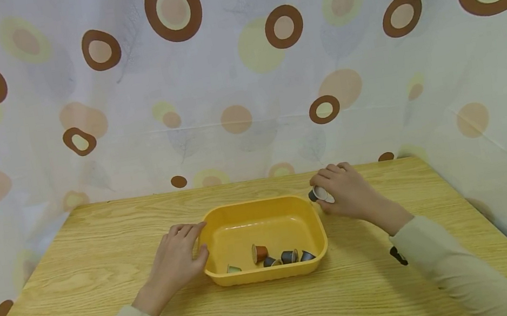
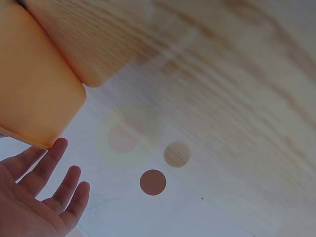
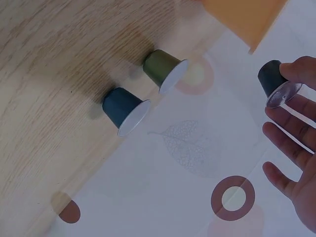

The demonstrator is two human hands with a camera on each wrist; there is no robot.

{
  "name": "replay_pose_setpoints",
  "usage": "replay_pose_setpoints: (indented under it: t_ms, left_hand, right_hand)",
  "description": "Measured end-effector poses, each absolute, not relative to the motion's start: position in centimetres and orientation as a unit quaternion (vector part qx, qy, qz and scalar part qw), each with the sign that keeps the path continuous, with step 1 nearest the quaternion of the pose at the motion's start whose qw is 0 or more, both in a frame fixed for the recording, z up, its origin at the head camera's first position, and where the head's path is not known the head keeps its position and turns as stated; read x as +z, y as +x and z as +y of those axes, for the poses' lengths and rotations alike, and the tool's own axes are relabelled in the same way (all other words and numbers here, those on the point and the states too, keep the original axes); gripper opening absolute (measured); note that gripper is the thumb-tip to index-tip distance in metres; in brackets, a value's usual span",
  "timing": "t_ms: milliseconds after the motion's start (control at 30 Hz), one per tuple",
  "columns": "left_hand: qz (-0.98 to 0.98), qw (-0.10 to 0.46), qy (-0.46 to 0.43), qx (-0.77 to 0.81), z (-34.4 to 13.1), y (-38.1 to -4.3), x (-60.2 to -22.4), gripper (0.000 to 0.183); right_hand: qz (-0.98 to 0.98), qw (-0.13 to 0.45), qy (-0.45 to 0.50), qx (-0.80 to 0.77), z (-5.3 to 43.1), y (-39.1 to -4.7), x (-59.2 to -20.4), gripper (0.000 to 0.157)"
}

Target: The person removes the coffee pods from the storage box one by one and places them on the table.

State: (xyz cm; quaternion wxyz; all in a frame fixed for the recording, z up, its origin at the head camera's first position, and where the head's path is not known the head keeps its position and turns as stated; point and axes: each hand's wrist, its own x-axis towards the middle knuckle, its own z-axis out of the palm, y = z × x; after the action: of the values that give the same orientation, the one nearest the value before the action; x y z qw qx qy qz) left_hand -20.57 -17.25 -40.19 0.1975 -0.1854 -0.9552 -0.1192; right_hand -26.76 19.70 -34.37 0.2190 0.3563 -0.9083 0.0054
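A right hand point(image 1: 350, 195) is pinching a dark coffee capsule point(image 3: 271, 78) right of the head view's center, near a yellow tray point(image 1: 271, 274) holding 5 capsules point(image 1: 260, 253); a left hand point(image 1: 175, 260), fingers spread, is touching its left rim. Upper left in the right wrist view, 2 more capsules point(image 3: 121, 107) are sitting.

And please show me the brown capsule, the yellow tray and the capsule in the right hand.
Brown capsule point(image 1: 261, 253): head view, its side.
Yellow tray point(image 1: 268, 274): head view, front wall.
Held capsule point(image 3: 272, 79): right wrist view, side.

Yellowish wood-grain tabletop point(image 1: 276, 310) with a white, brown-ringed backdrop point(image 1: 217, 81), perhaps cloth, behind and beside it
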Motion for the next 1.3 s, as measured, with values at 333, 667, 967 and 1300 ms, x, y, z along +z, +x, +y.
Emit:
replay_pose_setpoints:
  t_ms: [333, 667, 967, 1300]
  left_hand:
    - [-0.957, 0.188, -0.185, -0.122, -17.2, -20.5, -40.1, 0.042]
    - [-0.957, 0.186, -0.184, -0.124, -17.3, -20.5, -40.1, 0.043]
    - [-0.954, 0.199, -0.19, -0.122, -17.3, -20.5, -40.3, 0.042]
    - [-0.958, 0.189, -0.182, -0.117, -17.2, -20.5, -40.2, 0.043]
  right_hand:
    - [-0.91, 0.23, 0.346, -0.001, 21.3, -26.7, -35.2, 0.029]
    - [-0.914, 0.209, 0.348, -0.012, 22.3, -26.4, -36.8, 0.028]
    - [-0.914, 0.195, 0.355, -0.011, 22.5, -26.1, -38.1, 0.027]
    - [-0.913, 0.189, 0.361, -0.02, 22.4, -26.0, -39.2, 0.03]
